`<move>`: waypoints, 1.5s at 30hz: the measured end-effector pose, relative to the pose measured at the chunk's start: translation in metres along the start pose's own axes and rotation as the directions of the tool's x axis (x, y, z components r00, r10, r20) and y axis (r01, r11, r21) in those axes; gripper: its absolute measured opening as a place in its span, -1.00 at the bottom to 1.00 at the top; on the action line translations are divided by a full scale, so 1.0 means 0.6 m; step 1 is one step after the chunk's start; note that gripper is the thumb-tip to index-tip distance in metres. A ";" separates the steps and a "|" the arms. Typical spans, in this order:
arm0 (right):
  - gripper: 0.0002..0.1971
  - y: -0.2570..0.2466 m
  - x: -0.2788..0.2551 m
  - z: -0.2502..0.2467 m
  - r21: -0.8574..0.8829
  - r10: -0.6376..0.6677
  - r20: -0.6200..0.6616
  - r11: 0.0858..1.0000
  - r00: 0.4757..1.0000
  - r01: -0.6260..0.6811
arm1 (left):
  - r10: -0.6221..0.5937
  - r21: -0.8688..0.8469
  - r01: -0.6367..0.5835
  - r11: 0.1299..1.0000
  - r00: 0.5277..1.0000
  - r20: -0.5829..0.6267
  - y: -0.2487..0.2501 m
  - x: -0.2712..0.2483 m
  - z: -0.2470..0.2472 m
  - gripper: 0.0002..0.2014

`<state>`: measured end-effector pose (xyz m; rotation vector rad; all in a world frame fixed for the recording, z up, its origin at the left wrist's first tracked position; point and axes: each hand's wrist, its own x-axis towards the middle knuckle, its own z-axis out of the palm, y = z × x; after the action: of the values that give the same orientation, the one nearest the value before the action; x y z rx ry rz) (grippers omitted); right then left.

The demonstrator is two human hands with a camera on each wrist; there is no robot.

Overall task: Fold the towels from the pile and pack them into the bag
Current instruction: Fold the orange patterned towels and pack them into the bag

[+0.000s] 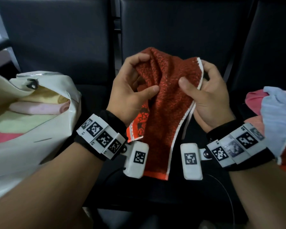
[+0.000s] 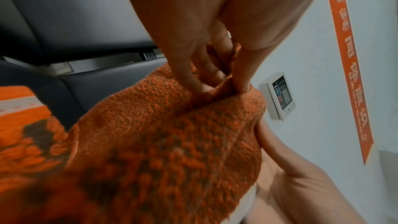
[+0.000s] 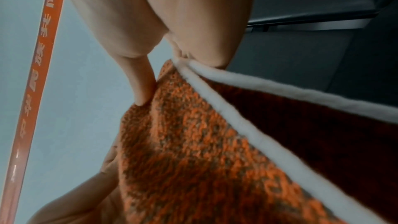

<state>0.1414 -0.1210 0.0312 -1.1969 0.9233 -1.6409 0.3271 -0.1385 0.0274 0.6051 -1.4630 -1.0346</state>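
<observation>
Two hands [image 1: 130, 90] [image 1: 210, 95] gripping one orange towel [image 1: 165, 103]

1. the middle seat [image 1: 180, 187] of the black bench lay bare toward its front edge, under the hanging orange towel [image 1: 165, 100]; a thin black cable [image 1: 228, 195] looped across that part.
2. toward the left edge, the white bag [image 1: 40, 146] took up the room, its mouth open upward and partly filled by folded towels [image 1: 31, 109].
3. toward the right edge, the pile [image 1: 277, 109] of loose towels blocked the way, lying against the right wrist.
4. the upright backrests [image 1: 180, 27] closed off the rear edge.
5. between the left hand [image 1: 130, 90] and right hand [image 1: 205, 96], the towel filled the gap.
</observation>
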 end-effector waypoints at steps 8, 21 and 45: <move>-0.54 -0.005 0.003 -0.014 -0.006 -0.016 -0.149 1.000 0.989 0.015 | -0.032 -0.139 0.017 0.990 0.993 -0.109 -0.011 0.012 -0.014 -0.64; -0.82 -0.005 0.005 -0.012 -0.019 -0.088 -0.141 0.996 0.986 0.086 | -0.022 0.031 0.024 0.999 0.997 -0.074 -0.013 0.005 -0.008 -0.48; -0.75 -0.005 0.014 -0.033 0.081 -0.084 -0.239 0.991 0.967 0.106 | -0.126 -0.181 0.082 0.980 0.961 -0.244 -0.017 0.012 -0.028 -0.72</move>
<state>0.1205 -0.1267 0.0316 -1.0107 0.9344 -1.9126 0.3398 -0.1537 0.0208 0.6715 -1.1156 -1.1067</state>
